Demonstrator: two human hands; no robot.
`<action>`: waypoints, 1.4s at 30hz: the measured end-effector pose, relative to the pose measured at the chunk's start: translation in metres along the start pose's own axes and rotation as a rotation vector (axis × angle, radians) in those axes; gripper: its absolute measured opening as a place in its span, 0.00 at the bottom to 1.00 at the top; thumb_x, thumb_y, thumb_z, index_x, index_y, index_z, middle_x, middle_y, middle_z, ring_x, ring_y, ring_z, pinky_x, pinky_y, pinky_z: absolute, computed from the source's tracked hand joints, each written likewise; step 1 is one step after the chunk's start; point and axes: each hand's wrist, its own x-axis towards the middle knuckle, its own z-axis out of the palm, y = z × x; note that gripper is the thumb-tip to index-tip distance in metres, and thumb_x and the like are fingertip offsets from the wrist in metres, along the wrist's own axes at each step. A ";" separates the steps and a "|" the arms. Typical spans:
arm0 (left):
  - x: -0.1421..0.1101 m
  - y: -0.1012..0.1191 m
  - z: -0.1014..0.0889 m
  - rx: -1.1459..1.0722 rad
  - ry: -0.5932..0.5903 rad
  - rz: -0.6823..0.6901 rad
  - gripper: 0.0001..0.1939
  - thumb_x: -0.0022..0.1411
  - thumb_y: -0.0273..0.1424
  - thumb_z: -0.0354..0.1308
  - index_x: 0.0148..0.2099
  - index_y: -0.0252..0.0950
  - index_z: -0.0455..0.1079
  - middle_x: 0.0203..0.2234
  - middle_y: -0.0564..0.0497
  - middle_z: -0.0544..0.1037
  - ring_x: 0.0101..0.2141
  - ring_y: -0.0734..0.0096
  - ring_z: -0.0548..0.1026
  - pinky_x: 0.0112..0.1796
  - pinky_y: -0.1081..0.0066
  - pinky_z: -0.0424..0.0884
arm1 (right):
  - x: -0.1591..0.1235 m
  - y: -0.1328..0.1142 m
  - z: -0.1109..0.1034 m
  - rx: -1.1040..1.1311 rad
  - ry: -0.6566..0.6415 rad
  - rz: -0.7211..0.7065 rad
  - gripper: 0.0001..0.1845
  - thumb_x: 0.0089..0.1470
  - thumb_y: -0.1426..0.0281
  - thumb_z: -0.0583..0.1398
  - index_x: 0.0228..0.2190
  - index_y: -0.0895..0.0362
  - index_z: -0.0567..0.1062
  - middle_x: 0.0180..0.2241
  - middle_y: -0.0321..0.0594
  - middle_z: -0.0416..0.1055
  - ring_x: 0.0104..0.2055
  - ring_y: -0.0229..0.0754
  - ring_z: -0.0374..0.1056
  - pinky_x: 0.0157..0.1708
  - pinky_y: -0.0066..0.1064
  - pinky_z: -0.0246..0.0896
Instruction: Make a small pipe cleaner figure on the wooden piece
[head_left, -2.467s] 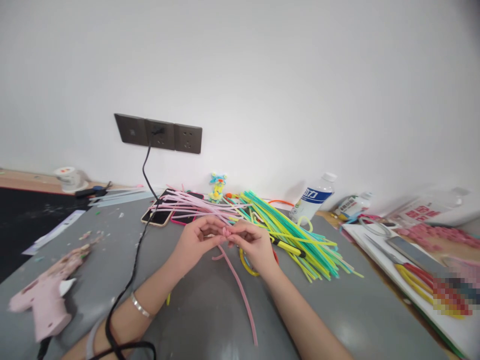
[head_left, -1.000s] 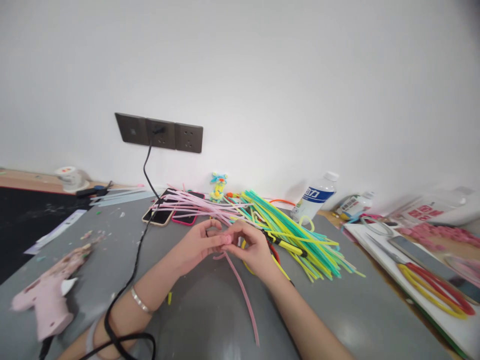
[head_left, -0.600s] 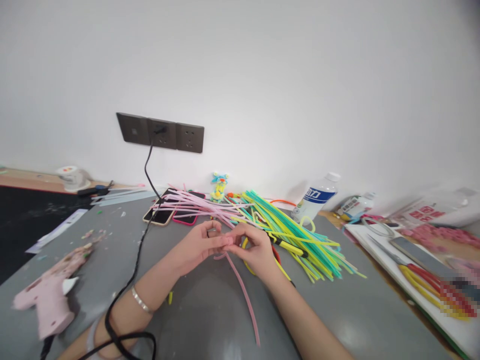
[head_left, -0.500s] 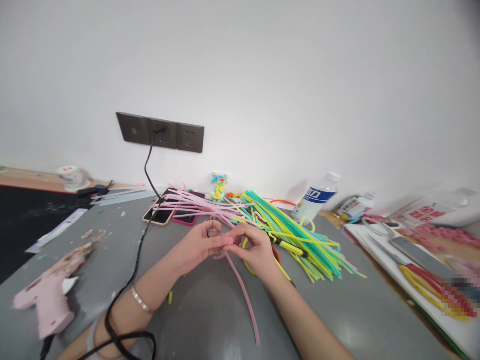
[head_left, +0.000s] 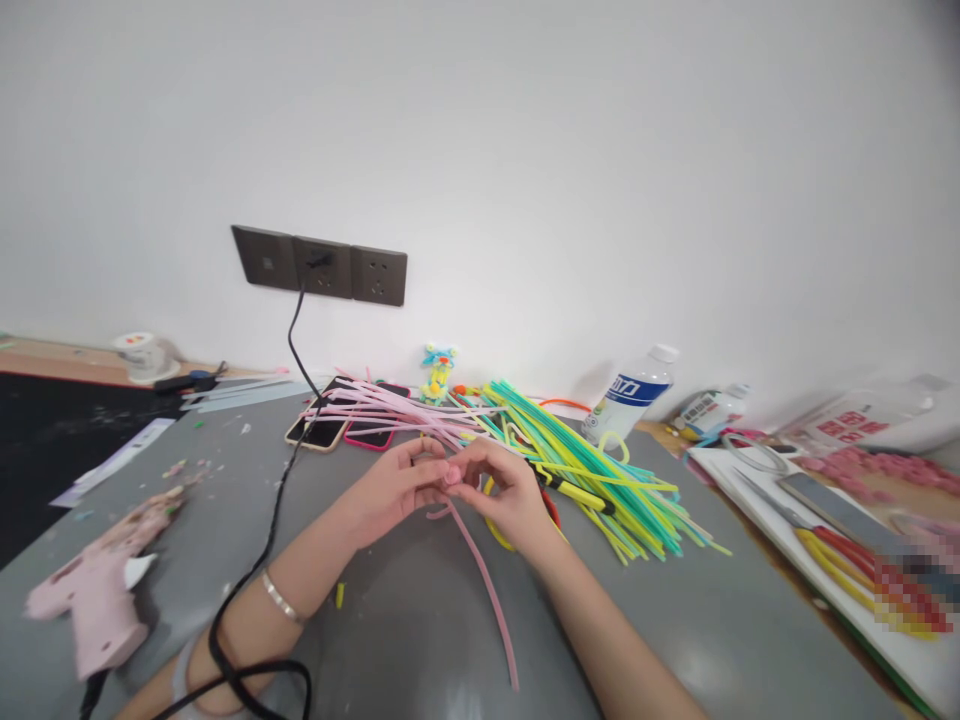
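Observation:
My left hand [head_left: 397, 490] and my right hand [head_left: 502, 487] meet at the centre, both pinching one pink pipe cleaner [head_left: 484, 575]. Its upper end is bunched into a small coil between my fingertips, partly covered by them. The long tail hangs down toward the front of the grey table, and a short curled end shows just under my left fingers. Behind my hands lies a pile of pale pink pipe cleaners [head_left: 390, 408]. To the right of it spreads a bundle of yellow and green pipe cleaners [head_left: 600, 465].
A pink glue gun [head_left: 101, 590] lies at left. Its black cable [head_left: 271, 520] crosses my left forearm. Two phones [head_left: 319, 432] lie under the pink pile. A small figure [head_left: 437, 373] and a bottle [head_left: 630, 397] stand by the wall. Scissors [head_left: 840, 565] rest on papers at right.
My hands have come slightly lower since the earliest frame, and my fingers have shifted around the pink coil. Lately only the fingertips have moved a little; the tail hangs much the same.

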 end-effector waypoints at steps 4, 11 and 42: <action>0.001 0.001 -0.005 0.020 -0.007 0.004 0.13 0.56 0.34 0.67 0.34 0.33 0.68 0.27 0.52 0.77 0.28 0.77 0.76 0.33 0.76 0.73 | 0.001 -0.002 0.000 -0.041 -0.024 -0.014 0.08 0.53 0.65 0.67 0.33 0.55 0.75 0.29 0.37 0.71 0.28 0.38 0.65 0.28 0.29 0.61; 0.002 0.003 -0.007 0.095 0.059 0.011 0.17 0.49 0.32 0.72 0.35 0.33 0.68 0.25 0.52 0.78 0.27 0.75 0.76 0.32 0.75 0.72 | 0.001 0.003 -0.001 -0.130 -0.064 -0.089 0.07 0.54 0.67 0.66 0.36 0.54 0.76 0.31 0.39 0.72 0.30 0.39 0.64 0.30 0.30 0.62; 0.003 0.001 -0.006 0.081 0.061 0.073 0.14 0.48 0.29 0.72 0.34 0.33 0.70 0.26 0.55 0.75 0.28 0.78 0.74 0.32 0.76 0.72 | 0.003 0.006 0.007 0.441 0.063 0.291 0.12 0.47 0.63 0.70 0.30 0.55 0.74 0.27 0.34 0.72 0.29 0.36 0.69 0.31 0.28 0.68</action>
